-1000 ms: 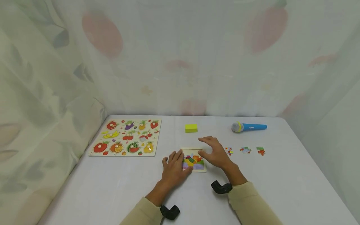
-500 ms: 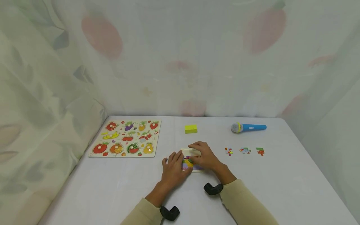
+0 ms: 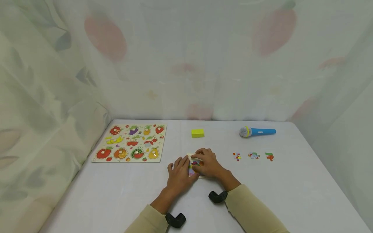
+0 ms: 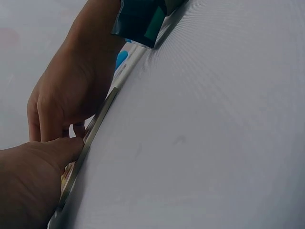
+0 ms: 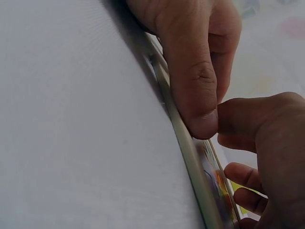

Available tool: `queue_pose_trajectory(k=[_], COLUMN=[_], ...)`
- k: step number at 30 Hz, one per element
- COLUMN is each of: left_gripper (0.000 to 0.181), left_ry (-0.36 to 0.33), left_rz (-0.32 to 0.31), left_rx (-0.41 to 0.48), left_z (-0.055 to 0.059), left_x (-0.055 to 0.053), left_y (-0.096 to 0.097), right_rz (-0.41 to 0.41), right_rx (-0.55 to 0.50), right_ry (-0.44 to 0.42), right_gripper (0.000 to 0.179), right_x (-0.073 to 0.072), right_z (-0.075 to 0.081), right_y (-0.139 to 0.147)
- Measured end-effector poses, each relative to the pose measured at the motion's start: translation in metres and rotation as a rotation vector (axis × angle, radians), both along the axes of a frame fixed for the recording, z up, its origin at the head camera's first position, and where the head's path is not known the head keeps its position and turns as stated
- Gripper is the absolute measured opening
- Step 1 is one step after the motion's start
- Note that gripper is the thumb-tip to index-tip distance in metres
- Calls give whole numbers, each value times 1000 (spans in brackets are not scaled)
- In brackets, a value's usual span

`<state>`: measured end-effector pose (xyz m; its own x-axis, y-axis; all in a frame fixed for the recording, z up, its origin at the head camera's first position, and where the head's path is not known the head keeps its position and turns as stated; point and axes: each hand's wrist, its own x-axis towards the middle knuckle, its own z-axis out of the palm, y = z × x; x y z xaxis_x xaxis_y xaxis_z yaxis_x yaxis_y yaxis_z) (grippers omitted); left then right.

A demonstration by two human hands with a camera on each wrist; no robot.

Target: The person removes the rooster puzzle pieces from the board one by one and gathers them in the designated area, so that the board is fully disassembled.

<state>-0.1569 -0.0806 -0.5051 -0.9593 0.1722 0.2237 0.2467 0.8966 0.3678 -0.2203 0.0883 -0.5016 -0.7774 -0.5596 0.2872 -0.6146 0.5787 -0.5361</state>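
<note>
In the head view a small picture jigsaw in a pale frame [image 3: 191, 171] lies at the table's middle, mostly covered by the hands. My left hand [image 3: 178, 175] rests along its left side, fingers extended, thumb over the near edge. My right hand [image 3: 210, 165] reaches over it from the right, fingers bent and fingertips on the picture. Colour shows between that index finger and thumb; no piece is seen between them. The right wrist view shows the left thumb [image 5: 202, 114] on the frame's edge beside the right hand [image 5: 281, 138]. In the left wrist view the frame's edge [image 4: 90, 138] shows.
Three loose jigsaw pieces, one [image 3: 237, 157], another [image 3: 254, 156] and a third [image 3: 269, 156], lie right of the hands. Behind stand a yellow block [image 3: 197, 133] and a blue toy microphone [image 3: 261, 131]. A fruit puzzle board [image 3: 129, 142] lies at left.
My right hand has come left and down from above the jigsaw's right side onto its picture, covering more of it. The left hand and the loose pieces have stayed put.
</note>
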Motion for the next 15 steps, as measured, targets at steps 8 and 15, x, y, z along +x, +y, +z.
queue_pose_trajectory(k=[8,15], left_gripper=[73,74], left_ry=[66,42], left_rz=[-11,-6], left_rx=[-20,-28], left_z=[-1,0], left_x=[0,-1], left_y=[-1,0], right_rz=[-33,-43], right_rx=[100,112], right_ry=[12,2], right_gripper=[34,30], right_x=[2,4], right_z=[2,4], right_y=[-5,-7])
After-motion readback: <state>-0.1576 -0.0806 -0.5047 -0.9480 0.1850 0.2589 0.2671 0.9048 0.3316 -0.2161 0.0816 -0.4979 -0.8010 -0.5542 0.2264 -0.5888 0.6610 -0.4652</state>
